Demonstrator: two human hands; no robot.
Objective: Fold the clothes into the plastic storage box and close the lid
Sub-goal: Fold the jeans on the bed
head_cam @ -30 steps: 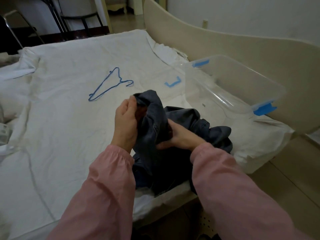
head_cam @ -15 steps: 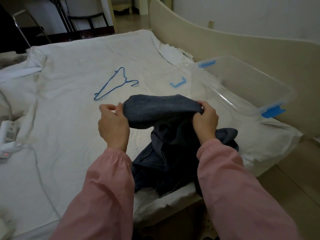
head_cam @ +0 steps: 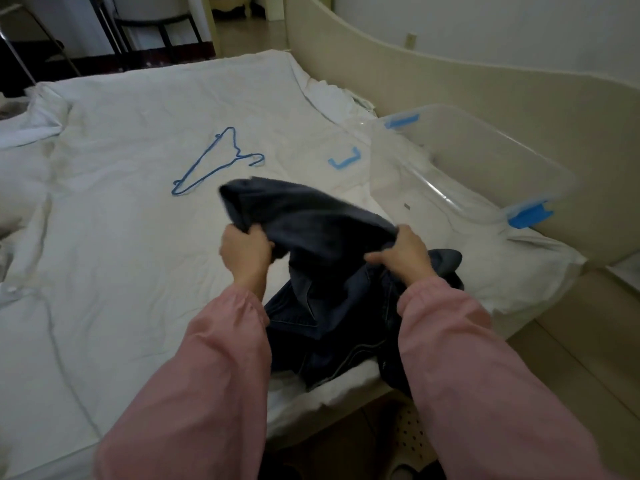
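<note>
Both hands, left hand (head_cam: 244,251), right hand (head_cam: 405,254), grip jeans (head_cam: 311,216) edge; storage box (head_cam: 540,168) beside.

Left sleeve (head_cam: 207,368): long, pink, loose plain cloth with soft creases along the forearm.
Right sleeve (head_cam: 478,375): the same pink cloth, long and roomy, lightly creased.
Left cuff (head_cam: 244,299): gathered into small puckers, close round the wrist.
Right cuff (head_cam: 424,289): gathered likewise, puckered at the wrist.
Left grip (head_cam: 244,252): bare, uncovered past the cuff.
Right grip (head_cam: 405,254): bare, uncovered past the cuff.
</note>
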